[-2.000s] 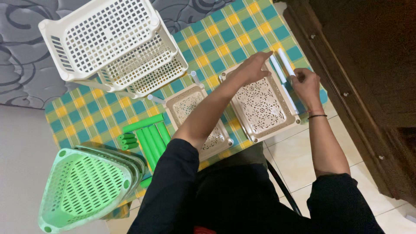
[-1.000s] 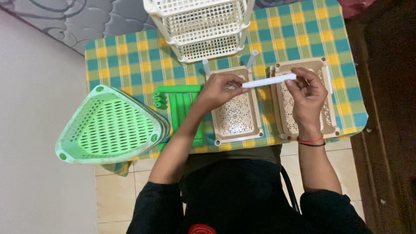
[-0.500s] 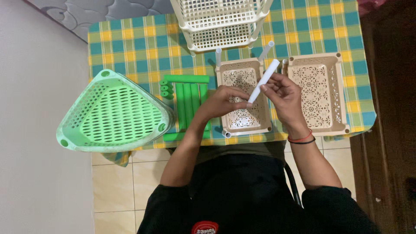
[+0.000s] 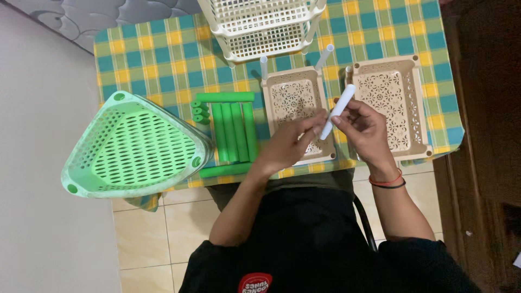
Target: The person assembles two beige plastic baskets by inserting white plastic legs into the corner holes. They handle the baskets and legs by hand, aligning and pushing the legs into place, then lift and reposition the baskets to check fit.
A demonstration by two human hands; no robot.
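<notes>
Right hand [image 4: 368, 133] pinches smooth white plastic tube [image 4: 337, 111], tilted over gap between two beige lattice trays. Left hand [image 4: 289, 145] fingers curl at tube's lower end, above left beige tray [image 4: 296, 89]. Green tubes [image 4: 233, 133], green perforated triangular basket [image 4: 133, 146] lie leftward on checked cloth [image 4: 163, 59].

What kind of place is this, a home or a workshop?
Probably a home: a small table with a checked cloth, a tiled floor, and a dark wooden cabinet beside it. Plastic baskets cover the table.
</notes>
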